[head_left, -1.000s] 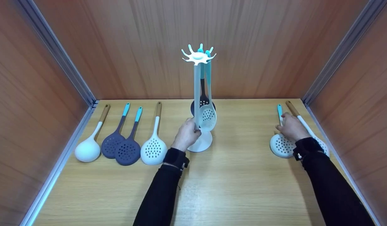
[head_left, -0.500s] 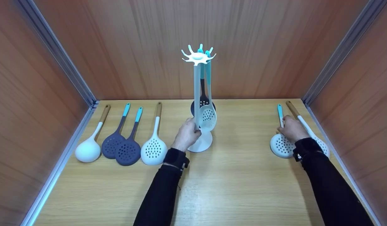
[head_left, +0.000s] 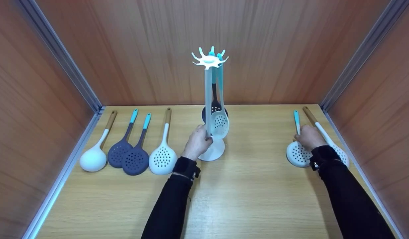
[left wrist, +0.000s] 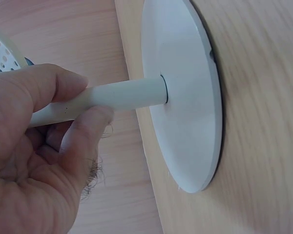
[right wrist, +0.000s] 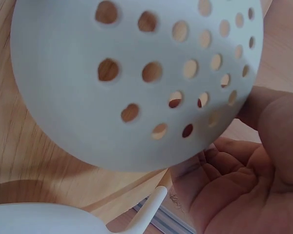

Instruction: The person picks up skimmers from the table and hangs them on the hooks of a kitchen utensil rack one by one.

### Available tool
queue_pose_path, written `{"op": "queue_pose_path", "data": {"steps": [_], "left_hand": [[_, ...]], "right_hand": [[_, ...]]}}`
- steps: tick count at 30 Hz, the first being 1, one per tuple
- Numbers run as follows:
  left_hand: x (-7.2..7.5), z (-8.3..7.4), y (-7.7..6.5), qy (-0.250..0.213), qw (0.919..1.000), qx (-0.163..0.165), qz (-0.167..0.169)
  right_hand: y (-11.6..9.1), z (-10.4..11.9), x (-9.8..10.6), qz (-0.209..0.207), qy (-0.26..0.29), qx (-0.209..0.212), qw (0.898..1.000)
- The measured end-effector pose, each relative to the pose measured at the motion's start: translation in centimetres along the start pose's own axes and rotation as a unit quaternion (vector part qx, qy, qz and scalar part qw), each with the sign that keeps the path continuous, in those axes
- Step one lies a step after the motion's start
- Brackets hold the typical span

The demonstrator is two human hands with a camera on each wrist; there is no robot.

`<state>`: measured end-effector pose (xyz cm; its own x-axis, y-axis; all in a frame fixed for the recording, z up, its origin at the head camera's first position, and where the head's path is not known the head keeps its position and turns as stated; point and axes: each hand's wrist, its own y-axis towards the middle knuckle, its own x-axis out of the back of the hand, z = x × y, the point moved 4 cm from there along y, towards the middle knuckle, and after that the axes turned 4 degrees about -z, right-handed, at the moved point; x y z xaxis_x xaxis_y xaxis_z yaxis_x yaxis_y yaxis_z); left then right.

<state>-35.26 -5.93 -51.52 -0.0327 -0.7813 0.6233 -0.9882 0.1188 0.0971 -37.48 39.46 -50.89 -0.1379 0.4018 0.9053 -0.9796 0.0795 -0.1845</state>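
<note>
My left hand pinches the lower pole of a white utensil stand; its round base rests on the table in the left wrist view. From the stand's hooks hang a white skimmer and a dark skimmer, both with turquoise handles. At the right, my right hand grips the neck of another white skimmer with a turquoise handle. In the right wrist view this skimmer's perforated head partly hides the fingers. Beside that hand lies a wooden-handled white skimmer.
On the left lie a white ladle, two dark skimmers, one overlapping the other, and a white skimmer with a wooden handle. Wood-grain panels enclose the table at the back and sides.
The right hand's fingers have closed in around the neck of the turquoise-handled white skimmer. My left hand and the stand have stayed in place.
</note>
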Motion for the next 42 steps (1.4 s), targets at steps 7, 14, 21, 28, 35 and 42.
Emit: {"op": "queue_pose_path", "data": {"steps": [7, 14, 21, 28, 35, 42], "left_hand": [[0.1, -0.1, -0.1, 0.003, 0.9998, -0.020, -0.008], [0.1, -0.2, -0.3, 0.006, 0.9995, -0.027, -0.013], [0.1, -0.2, -0.3, 0.007, 0.9998, -0.016, -0.008], [0.1, -0.2, -0.3, 0.006, 0.9999, -0.013, -0.006], [0.2, -0.2, -0.3, 0.002, 0.9998, -0.017, -0.005], [0.1, -0.2, -0.3, 0.003, 0.9998, -0.019, -0.002]], "right_hand": [[-0.1, 0.1, 0.3, -0.005, -0.006, 0.020, 1.000], [-0.6, 0.7, 0.4, 0.008, -0.004, 0.038, 0.999], [-0.9, 1.5, 0.3, 0.008, -0.010, 0.041, 0.999], [-0.9, 1.8, 0.2, 0.016, 0.003, 0.033, 0.999], [-1.1, 2.2, 0.4, 0.011, 0.005, 0.048, 0.999], [-1.4, 2.8, 0.7, -0.014, -0.019, 0.076, 0.997]]}}
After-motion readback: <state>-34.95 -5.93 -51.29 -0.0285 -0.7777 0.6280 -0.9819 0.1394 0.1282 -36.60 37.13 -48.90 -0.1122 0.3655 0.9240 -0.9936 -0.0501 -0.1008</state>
